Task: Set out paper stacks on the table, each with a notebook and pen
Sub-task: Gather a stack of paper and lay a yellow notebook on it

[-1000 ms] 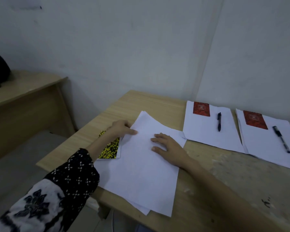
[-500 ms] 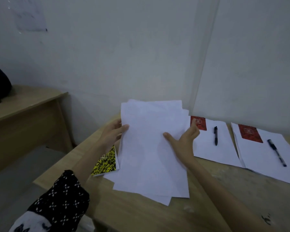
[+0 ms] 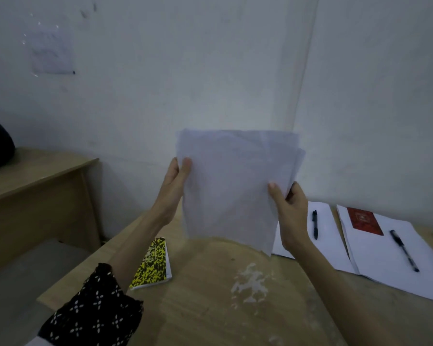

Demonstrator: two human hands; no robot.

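Up in the middle of the frame, a person holds a sheaf of white paper (image 3: pixel 231 186) upright above the table (image 3: pixel 210 295), its lower edge clear of the wood. The left hand (image 3: pixel 176 182) grips the sheaf's left edge, thumb in front and fingers behind; the right hand (image 3: pixel 289 208) pinches its right edge lower down, thumb on the front. At lower left a yellow-and-black notebook (image 3: pixel 153 263) lies flat on the table beside the left forearm. At right, two paper stacks rest side by side: the nearer stack (image 3: pixel 330 245), partly hidden by the right hand, carries a black pen (image 3: pixel 315 224); the farther stack (image 3: pixel 390 260) carries a red notebook (image 3: pixel 364 221) and another pen (image 3: pixel 404 250).
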